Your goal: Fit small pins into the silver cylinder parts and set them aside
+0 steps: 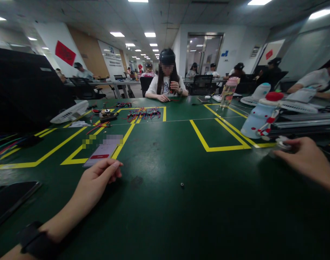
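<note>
My left hand (102,175) rests low over the table beside the near end of a lit phone (104,148). Its fingers are curled, with the thumb pressed against the index finger; whatever may be between them is hidden. At the right, my right hand (305,155) is closed around a small whitish, partly clear object (283,142), blurred and half covered by the fingers. Just beyond it stands a light-blue bottle (253,121) with a red top. A tiny metal ring-like part (182,185) lies on the green table between my hands.
Yellow tape (224,148) marks the green tabletop (159,224). Bundled wires (144,114) and a white fan (70,112) lie toward the back left. A dark tablet-like device (13,202) is at the near left. A pink-capped bottle (229,93) stands at the back right. A person (167,81) sits opposite.
</note>
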Demonstrator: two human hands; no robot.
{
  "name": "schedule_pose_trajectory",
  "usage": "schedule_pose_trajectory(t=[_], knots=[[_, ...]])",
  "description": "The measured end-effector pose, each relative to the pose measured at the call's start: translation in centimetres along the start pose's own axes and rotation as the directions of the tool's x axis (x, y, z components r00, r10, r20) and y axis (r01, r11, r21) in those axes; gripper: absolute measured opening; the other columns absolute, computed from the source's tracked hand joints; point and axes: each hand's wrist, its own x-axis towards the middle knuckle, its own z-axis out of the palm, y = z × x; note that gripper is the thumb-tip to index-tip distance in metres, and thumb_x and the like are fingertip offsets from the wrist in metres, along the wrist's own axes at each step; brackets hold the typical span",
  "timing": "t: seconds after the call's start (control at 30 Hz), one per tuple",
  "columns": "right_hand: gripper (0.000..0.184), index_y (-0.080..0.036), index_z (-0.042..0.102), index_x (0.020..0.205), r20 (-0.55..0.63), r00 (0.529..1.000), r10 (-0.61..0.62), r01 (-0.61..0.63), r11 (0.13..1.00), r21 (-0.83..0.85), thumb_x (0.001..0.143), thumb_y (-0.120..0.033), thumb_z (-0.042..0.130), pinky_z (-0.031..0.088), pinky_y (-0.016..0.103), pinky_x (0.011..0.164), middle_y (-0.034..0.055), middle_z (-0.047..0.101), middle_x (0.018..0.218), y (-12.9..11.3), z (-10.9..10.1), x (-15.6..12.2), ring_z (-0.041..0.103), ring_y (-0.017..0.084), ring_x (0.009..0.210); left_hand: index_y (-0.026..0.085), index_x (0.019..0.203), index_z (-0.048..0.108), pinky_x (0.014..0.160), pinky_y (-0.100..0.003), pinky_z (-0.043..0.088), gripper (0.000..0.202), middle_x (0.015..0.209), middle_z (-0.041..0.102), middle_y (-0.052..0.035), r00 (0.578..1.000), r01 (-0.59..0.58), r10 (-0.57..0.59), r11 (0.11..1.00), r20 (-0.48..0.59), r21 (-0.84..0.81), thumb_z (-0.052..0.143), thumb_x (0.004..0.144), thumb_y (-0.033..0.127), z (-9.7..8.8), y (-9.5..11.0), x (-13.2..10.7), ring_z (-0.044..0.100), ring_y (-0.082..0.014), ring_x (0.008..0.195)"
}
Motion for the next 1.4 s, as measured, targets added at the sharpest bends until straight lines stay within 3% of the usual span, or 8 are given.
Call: schedule_pose_trajectory(t=[0.23,0.37,0.6,0.73,0.83,0.97,1.1,1.4], knots=[[0.068,-0.019,0.048,0.108,0.074,0.993,0.088,-0.073,0.981,-0.179,0.06,-0.066,0.058,0.049,0.048,0.069,0.0141,0.055,0.105,3.0,-0.6,1.2,0.058,0.034,0.089,0.021,0.093,0.062,0.06,-0.026,0.042,0.029,0.073,0.062,0.0018,1.0,0.014,-0.013,0.999,-0.025,0.039,0.057,0.085,0.048,-0.4,-1.7,0.5,0.053,-0.0155,0.065],[0.069,-0.014,0.05,0.119,-0.093,0.967,-0.237,0.205,0.941,-0.268,0.068,-0.061,0.059,0.038,0.062,0.09,0.0195,0.051,0.12,-2.1,-0.9,-1.0,0.046,0.043,0.114,0.022,0.092,0.062,0.061,-0.026,0.042,0.029,0.074,0.061,0.0017,1.0,0.02,-0.019,0.998,-0.016,0.059,0.057,0.084,0.05,-0.4,-1.7,0.4,0.053,-0.0157,0.065],[0.029,-0.024,0.063,0.11,0.412,0.523,-0.746,0.59,0.665,0.457,0.087,-0.04,0.054,0.043,0.035,0.091,0.0047,0.06,0.112,-18.1,2.9,-10.7,0.053,0.016,0.103,0.023,0.094,0.061,0.061,-0.026,0.041,0.028,0.076,0.061,0.0019,1.0,0.021,-0.021,0.997,0.0,0.075,0.056,0.086,0.049,-0.7,-2.0,0.4,0.051,-0.0159,0.067],[0.022,-0.025,0.068,0.1,0.402,0.455,-0.795,0.583,0.607,0.54,0.086,-0.039,0.057,0.041,0.033,0.085,0.0031,0.063,0.099,-22.4,5.1,-12.4,0.052,0.015,0.094,0.023,0.095,0.062,0.061,-0.027,0.041,0.029,0.078,0.061,0.0015,1.0,0.024,-0.025,0.997,0.011,0.074,0.055,0.086,0.049,-0.9,-2.4,0.4,0.051,-0.016,0.068],[0.019,-0.023,0.068,0.091,0.417,0.508,-0.754,0.54,0.655,0.528,0.089,-0.033,0.052,0.042,0.029,0.081,0.0021,0.064,0.093,-21.4,4.4,-10.8,0.055,0.012,0.088,0.023,0.095,0.061,0.061,-0.026,0.04,0.028,0.077,0.06,0.0019,0.999,0.031,-0.032,0.997,0.017,0.076,0.055,0.087,0.049,-0.9,-2.4,0.4,0.05,-0.0158,0.067],[0.028,-0.025,0.068,0.099,0.279,0.814,-0.51,0.458,0.858,0.232,0.087,-0.043,0.052,0.044,0.027,0.077,0.0023,0.065,0.099,-14.8,0.6,-5.9,0.058,0.014,0.087,0.023,0.094,0.061,0.06,-0.026,0.04,0.029,0.075,0.06,0.0025,0.999,0.044,-0.044,0.997,-0.002,0.065,0.055,0.086,0.051,-0.7,-2.1,0.3,0.05,-0.0158,0.066],[0.032,-0.02,0.069,0.099,0.107,0.962,-0.251,0.266,0.951,-0.159,0.083,-0.041,0.051,0.04,0.034,0.077,0.01,0.065,0.102,-5.1,-3.2,-0.9,0.056,0.021,0.091,0.023,0.094,0.062,0.061,-0.026,0.04,0.031,0.074,0.061,0.0025,0.999,0.039,-0.041,0.993,0.012,0.109,0.055,0.084,0.052,-0.5,-1.8,0.3,0.051,-0.0159,0.065],[0.049,-0.029,0.069,0.106,0.104,0.983,0.154,-0.091,0.885,-0.457,0.076,-0.061,0.046,0.039,0.033,0.065,0.0069,0.066,0.102,3.4,-3.5,2.4,0.054,0.023,0.077,0.024,0.095,0.062,0.062,-0.028,0.042,0.034,0.073,0.062,0.0011,1.0,0.023,-0.022,0.985,-0.012,0.171,0.055,0.083,0.055,-0.5,-1.3,0.1,0.052,-0.0176,0.065]])
